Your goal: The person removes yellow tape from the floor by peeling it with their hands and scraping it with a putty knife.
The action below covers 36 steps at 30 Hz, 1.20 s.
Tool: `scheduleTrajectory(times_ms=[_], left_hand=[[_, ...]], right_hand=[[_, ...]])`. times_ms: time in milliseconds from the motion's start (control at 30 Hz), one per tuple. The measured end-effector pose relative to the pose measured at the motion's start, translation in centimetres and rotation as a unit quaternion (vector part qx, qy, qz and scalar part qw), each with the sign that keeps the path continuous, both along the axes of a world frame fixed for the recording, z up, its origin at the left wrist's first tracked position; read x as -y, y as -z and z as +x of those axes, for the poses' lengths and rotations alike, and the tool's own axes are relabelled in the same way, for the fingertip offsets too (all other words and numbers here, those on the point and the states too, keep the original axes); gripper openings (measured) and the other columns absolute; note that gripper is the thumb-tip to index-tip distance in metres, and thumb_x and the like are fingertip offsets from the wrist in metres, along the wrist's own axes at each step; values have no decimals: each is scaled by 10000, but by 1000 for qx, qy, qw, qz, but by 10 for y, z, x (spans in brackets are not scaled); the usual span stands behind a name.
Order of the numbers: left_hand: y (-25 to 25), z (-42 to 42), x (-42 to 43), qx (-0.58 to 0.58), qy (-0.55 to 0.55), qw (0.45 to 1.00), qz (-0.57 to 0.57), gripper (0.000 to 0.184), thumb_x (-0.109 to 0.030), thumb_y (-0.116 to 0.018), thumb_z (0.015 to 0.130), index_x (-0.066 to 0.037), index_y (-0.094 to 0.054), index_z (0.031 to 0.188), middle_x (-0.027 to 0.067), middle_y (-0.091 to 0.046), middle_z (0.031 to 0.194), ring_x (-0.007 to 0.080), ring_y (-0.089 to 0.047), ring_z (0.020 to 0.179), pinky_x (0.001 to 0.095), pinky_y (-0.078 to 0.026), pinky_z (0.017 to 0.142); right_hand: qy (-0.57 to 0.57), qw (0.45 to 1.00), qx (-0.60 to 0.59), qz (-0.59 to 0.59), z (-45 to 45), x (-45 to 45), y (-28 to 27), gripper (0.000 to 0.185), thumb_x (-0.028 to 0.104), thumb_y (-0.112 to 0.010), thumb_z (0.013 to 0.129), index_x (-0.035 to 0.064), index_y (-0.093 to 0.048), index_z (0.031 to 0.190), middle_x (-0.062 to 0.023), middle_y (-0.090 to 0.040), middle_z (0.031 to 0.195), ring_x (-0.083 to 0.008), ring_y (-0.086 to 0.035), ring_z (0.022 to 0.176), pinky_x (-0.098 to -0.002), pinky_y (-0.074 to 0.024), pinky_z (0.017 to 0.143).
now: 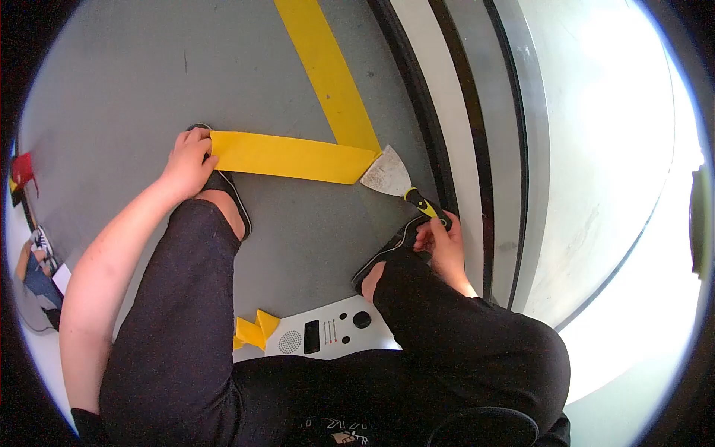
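Observation:
My left hand (pixel 190 165) is closed on the left end of a wide strip of yellow floor tape (pixel 290 156), above my left shoe. That strip runs right to a corner, where it meets a second yellow tape line (pixel 328 74) on the grey floor. My right hand (pixel 445 249) grips the black and yellow handle of a scraper (pixel 387 175), beside my right shoe (pixel 387 253). Its wide, smudged metal blade touches or lies right by the tape's right end; I cannot tell whether the edge is under it.
A curved base with black and white bands (pixel 454 97) rises along the right. A pale panel with a speaker grille and knobs (pixel 335 328) is between my legs, next to crumpled yellow tape (pixel 257 329). Another person (pixel 41 276) is at the far left, near a red object (pixel 24 170).

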<state>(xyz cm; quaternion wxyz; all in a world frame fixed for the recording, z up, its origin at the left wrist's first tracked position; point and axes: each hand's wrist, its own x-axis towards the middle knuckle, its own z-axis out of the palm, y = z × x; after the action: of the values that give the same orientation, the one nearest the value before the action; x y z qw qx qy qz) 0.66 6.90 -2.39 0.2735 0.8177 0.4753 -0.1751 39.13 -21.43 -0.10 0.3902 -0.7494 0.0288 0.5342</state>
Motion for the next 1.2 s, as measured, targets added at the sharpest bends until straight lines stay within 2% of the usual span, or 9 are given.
scheduleTrajectory(times_ms=[133, 367, 433, 500, 567, 767, 833, 1033, 1200], left_hand=[[1, -6, -1, 1, 5, 1000, 1, 166, -121, -622, 827, 9, -586, 924, 145, -518, 1266, 366, -417, 1232, 465, -380, 1022], [7, -8, 2, 14, 0, 1000, 2, 167, -118, -618, 830, 16, -585, 925, 152, -516, 1274, 371, -411, 1243, 455, -374, 1034], [9, -10, 0, 21, 0, 1000, -1, 172, -119, -616, 832, 18, -584, 931, 154, -516, 1277, 373, -410, 1244, 455, -369, 1039], [11, -14, -1, 28, 1, 1000, -6, 177, -119, -615, 834, 21, -583, 937, 155, -516, 1280, 375, -408, 1245, 454, -364, 1044], [12, -14, -3, 43, -11, 999, -8, 180, -117, -612, 835, 24, -577, 942, 164, -522, 1273, 380, -412, 1234, 451, -358, 1043], [6, -12, -8, 46, -20, 998, -25, 168, -104, -603, 836, 22, -568, 943, 166, -543, 1243, 385, -420, 1219, 444, -361, 1034], [3, -10, -9, 40, -20, 999, -27, 172, -104, -603, 836, 22, -570, 947, 163, -547, 1236, 385, -424, 1213, 443, -363, 1031], [3, -11, -9, 49, -10, 999, -4, 188, -106, -605, 835, 23, -575, 968, 157, -560, 1195, 382, -441, 1179, 439, -374, 1008], [3, -10, -9, 53, -12, 999, -5, 179, -106, -607, 833, 23, -570, 951, 162, -566, 1154, 384, -455, 1144, 440, -383, 988]], right_hand=[[21, 998, 60, 5, 12, 17, 4, 392, 165, -500, 982, -14, -360, 1301, -96, -598, 748, -165, -569, 597, -303, -485, 547], [-20, 999, 28, 12, 0, -1, -3, 356, 150, -521, 960, -59, -419, 1231, -90, -580, 695, -162, -554, 561, -299, -482, 540], [30, 995, 93, 30, 8, 7, -4, 398, 177, -527, 967, -50, -386, 1262, -84, -582, 703, -161, -554, 553, -300, -481, 535], [33, 996, 81, 33, 10, 12, 1, 409, 194, -532, 971, -49, -385, 1265, -85, -587, 704, -161, -567, 567, -300, -480, 534], [-63, 998, 24, -3, 0, 1, -2, 389, 182, -541, 964, -66, -409, 1233, -85, -578, 688, -160, -572, 572, -298, -476, 532], [51, 995, 72, 36, 8, 3, -4, 431, 186, -545, 957, -77, -395, 1264, -88, -583, 687, -156, -559, 565, -294, -469, 533], [-75, 995, 63, -12, 10, 6, 4, 441, 175, -543, 953, -92, -391, 1269, -90, -584, 692, -152, -556, 571, -294, -466, 537], [0, 999, 37, 29, 15, 9, 0, 464, 160, -557, 949, -50, -353, 1309, -76, -584, 716, -144, -558, 587, -285, -468, 553], [-95, 995, 35, -3, 13, 10, 10, 362, 185, -550, 967, -36, -445, 1233, -49, -575, 715, -122, -541, 595, -276, -462, 551]])
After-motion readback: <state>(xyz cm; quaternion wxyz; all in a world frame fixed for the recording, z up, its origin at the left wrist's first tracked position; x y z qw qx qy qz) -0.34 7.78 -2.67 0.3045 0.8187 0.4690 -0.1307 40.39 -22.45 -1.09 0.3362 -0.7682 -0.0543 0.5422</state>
